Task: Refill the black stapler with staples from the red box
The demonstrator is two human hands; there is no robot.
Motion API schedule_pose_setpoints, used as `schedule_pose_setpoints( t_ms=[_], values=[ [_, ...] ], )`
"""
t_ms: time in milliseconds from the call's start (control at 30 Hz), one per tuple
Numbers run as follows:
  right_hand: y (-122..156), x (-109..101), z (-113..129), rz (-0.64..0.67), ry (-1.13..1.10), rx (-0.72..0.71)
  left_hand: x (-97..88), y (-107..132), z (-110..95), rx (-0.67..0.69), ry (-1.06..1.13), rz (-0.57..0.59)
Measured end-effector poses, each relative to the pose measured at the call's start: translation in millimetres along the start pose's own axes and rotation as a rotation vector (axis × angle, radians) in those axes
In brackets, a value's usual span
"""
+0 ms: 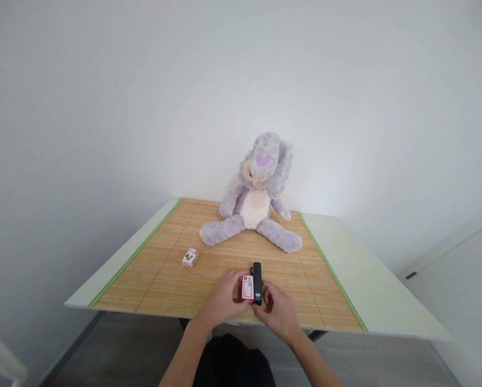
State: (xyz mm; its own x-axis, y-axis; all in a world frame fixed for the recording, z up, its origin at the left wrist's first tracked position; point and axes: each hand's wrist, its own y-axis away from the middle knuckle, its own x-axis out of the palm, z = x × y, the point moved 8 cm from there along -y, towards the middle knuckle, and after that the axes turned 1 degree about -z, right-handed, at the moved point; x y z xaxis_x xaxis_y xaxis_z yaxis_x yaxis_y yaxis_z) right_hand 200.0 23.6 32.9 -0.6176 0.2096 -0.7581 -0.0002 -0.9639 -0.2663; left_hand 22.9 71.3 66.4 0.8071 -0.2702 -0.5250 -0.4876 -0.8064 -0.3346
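Both hands meet at the near edge of the counter [345, 252], straight in front of the plush rabbit [257, 199]. The left hand [221, 301] curls its fingers around a small red-and-white box [247, 287]. Just to the box's right, touching it, a black device [257, 276] stands with its long axis pointing toward the rabbit; the right hand [279, 312] pinches its near end.

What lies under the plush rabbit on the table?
The plush rabbit sits on a bamboo mat covering the table. The mat beneath its body and legs is hidden.
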Motion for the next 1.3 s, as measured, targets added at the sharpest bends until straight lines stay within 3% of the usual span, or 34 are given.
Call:
schedule_pose_setpoints(
  t_ms=[100,167,267,400,467,567,667,800,1100,1300],
  values=[
    [0,1,-2,-0.018,-0.01,0.001,-6.0,2,-1,0.009,-0.065,-0.04],
    [1,2,-3,-0.021,-0.019,-0.003,-21.2,4,3,-0.008,-0.138,-0.156],
    [2,1,-2,-0.023,-0.02,-0.013,-64.0,14,22,-0.096,-0.282,-0.453],
    [3,-5,9,-0.07,0.018,-0.078,-131.8,42,68,-0.346,-0.452,-0.804],
    [3,-7,14,-0.074,0.044,-0.103,-155.9,54,95,-0.495,-0.464,-0.851],
    [3,-6,16,-0.056,0.058,-0.106,-170.6,58,126,-0.63,-0.41,-0.76],
    [2,-4,13,-0.037,0.063,-0.103,-169.3,52,137,-0.651,-0.376,-0.683],
    [0,-1,10,-0.023,0.058,-0.111,-151.1,33,138,-0.63,-0.305,-0.581],
    [-5,0,10,-0.004,0.117,-0.12,-80.2,-17,129,-0.59,-0.057,-0.39],
    [-5,-1,13,-0.008,0.13,-0.129,-32.6,-37,115,-0.542,0.038,-0.3]
  ],
)
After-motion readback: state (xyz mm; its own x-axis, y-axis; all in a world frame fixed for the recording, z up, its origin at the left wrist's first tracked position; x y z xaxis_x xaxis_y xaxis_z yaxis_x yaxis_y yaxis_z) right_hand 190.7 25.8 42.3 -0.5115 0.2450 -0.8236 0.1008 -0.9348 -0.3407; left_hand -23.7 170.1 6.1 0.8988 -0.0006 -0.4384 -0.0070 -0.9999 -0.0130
